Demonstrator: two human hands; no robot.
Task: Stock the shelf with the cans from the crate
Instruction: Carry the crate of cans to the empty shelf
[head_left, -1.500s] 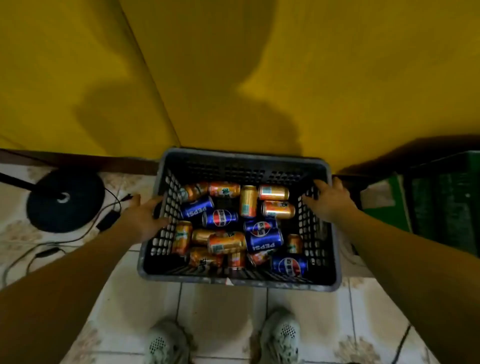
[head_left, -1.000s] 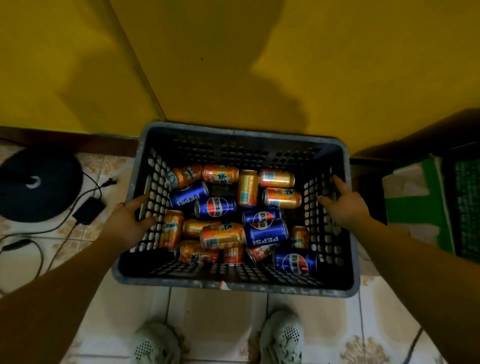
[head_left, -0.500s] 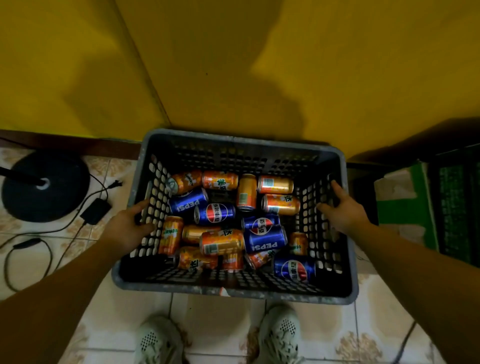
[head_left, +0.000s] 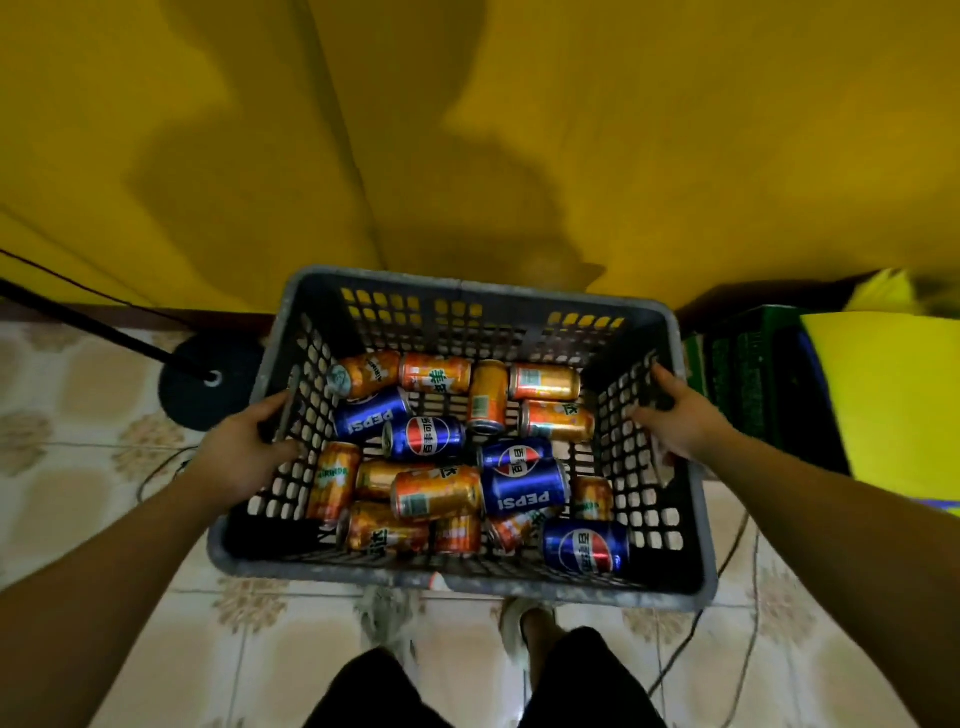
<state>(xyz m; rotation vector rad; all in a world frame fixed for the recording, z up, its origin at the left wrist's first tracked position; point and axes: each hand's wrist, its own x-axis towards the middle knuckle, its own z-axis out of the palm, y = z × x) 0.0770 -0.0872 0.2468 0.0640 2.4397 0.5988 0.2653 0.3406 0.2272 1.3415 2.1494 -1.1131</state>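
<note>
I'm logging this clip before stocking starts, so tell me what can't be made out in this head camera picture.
Shelf: nowhere inside the head view's edges.
Can count: in the grey perforated plastic crate, upper orange and blue drink cans cover lower ones.
Crate's underside: hidden by its own floor; resting on tiles or hanging from left hand and right hand, unclear.
Dark green mesh crate, right: contents too dark.

Both bare forearms (head_left: 119, 566) reach forward and apart. The left hand (head_left: 244, 449) grips the left wall of the grey perforated plastic crate (head_left: 467, 285); the right hand (head_left: 683, 418) grips its right wall, fingers curled.
</note>
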